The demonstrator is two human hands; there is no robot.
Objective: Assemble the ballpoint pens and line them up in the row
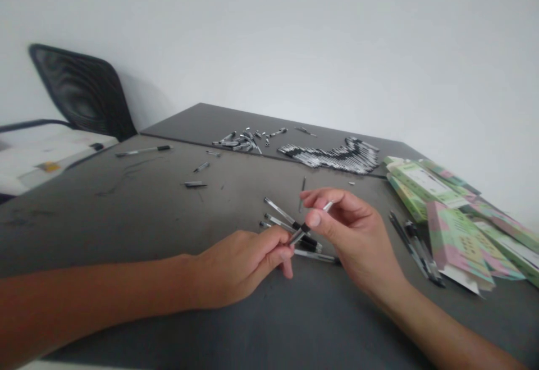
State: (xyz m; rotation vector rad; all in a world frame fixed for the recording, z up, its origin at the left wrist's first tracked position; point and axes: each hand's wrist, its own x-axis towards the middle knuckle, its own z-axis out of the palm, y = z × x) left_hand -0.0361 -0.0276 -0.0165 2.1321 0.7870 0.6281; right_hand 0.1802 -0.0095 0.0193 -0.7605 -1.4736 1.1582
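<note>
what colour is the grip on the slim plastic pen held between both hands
Black; the grip on the slim plastic pen shows best in the head view.

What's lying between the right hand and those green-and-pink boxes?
In the head view, at least two pens lie on the table between the right hand and the boxes.

Over to the right of the fingers [340, 197], a jumbled pile of green-and-pink printed cardboard boxes [457, 232] on the dark-grey desk [138, 224]! Far left of them, a black mesh-backed chair [86, 92], a white orange-patched object [78, 144] close by; beyond, plain white wall [295, 39].
</note>
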